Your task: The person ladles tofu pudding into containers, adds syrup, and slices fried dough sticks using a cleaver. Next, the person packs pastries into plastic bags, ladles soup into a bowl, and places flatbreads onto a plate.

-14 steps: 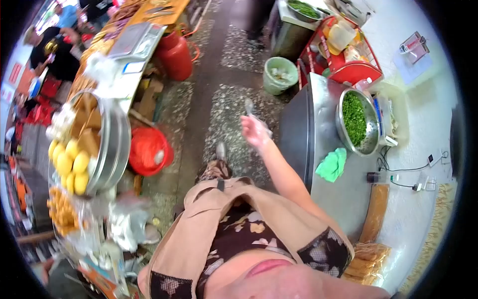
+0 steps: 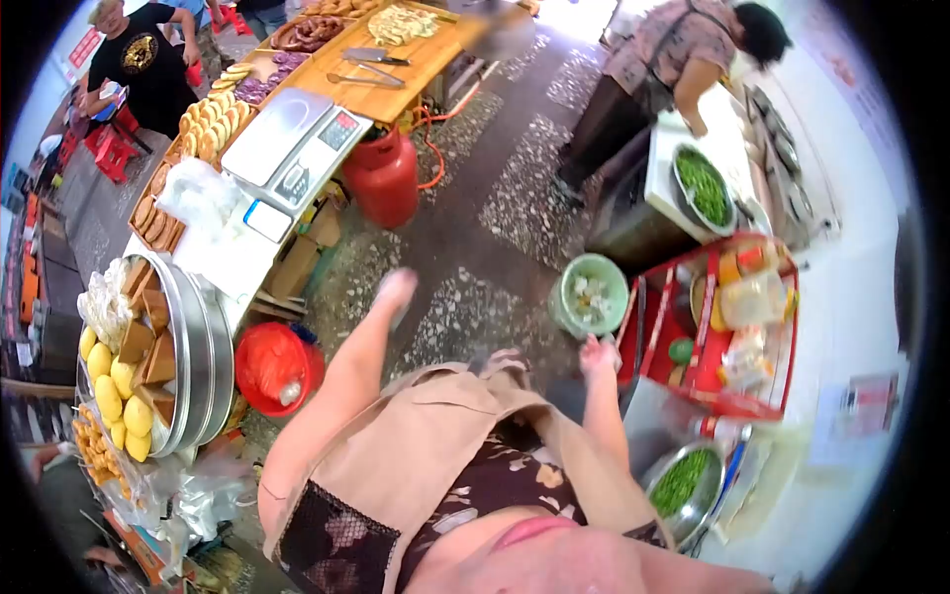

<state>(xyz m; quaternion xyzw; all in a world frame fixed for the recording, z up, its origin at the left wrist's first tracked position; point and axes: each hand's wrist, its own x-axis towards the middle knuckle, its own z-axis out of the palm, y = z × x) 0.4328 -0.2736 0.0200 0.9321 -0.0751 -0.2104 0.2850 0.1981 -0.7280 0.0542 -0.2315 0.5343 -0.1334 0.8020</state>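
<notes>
**Green bucket just ahead of the right grip**

The green bucket [image 2: 568, 306] stands on the floor [image 2: 450, 307], with pale scraps [image 2: 591, 298] inside. The right grip [image 2: 599, 357] is at its near side, by the rim; whether they touch cannot be told. Its fingers look partly bent, but whether it is released or clenched is unclear. The left grip [image 2: 396, 288] is blurred and well apart from the bucket, over the floor to its left; its state cannot be told either.

Right of the bucket is a red rack [image 2: 717, 393] with bottles and plastic containers [image 2: 754, 297]. Near the rack's near end is a metal bowl of chopped greens [image 2: 683, 482]. On the far side, another bowl of greens [image 2: 704, 188] sits on a white-topped counter [image 2: 665, 163], where a co-worker [image 2: 673, 59] leans over.

To the left, a red basin [image 2: 271, 368] lies beside a round metal steamer [image 2: 203, 346] with yellow buns [image 2: 109, 399] and brown blocks [image 2: 158, 360]. Farther off are a red gas cylinder [image 2: 382, 180] and, on the left counter [image 2: 213, 259], a scale [image 2: 287, 148].
</notes>
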